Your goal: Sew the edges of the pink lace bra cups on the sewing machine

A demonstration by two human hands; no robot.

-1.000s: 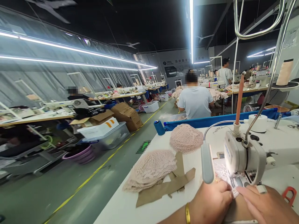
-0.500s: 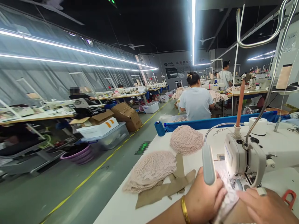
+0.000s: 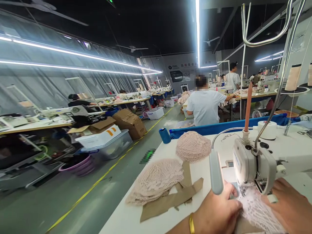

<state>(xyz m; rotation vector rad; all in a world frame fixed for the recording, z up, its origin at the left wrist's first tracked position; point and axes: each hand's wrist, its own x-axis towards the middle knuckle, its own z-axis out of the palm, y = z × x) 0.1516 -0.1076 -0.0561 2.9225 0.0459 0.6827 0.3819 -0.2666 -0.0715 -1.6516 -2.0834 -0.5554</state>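
Observation:
A white sewing machine (image 3: pixel 246 159) has pale pink lace (image 3: pixel 259 208) spread beneath its needle, lit by a small lamp. My left hand (image 3: pixel 219 206), with a yellow bangle at the wrist, grips the lace's left edge, fingers curled beside the needle. On the far side of the needle, my right hand (image 3: pixel 286 200) rests on the lace's right side with thumb and fingers apart; the machine head partly covers its fingertips. Olive-brown fabric (image 3: pixel 247 226) shows below the lace. To the left lie a stack of lace cups (image 3: pixel 158 180) and another lace pile (image 3: pixel 193 146).
Olive-brown fabric strips (image 3: pixel 170 204) lie beside the lace stack. A blue thread cone (image 3: pixel 164 135) stands at the table's left edge, near a blue cloth trough (image 3: pixel 219 130). A lamp arm (image 3: pixel 216 172) hangs above my left hand. A co-worker (image 3: pixel 204 104) sits ahead.
My right hand has shifted up and right, around the machine head. More of the lace now shows spread between my hands. The co-worker ahead has reached an arm to the right.

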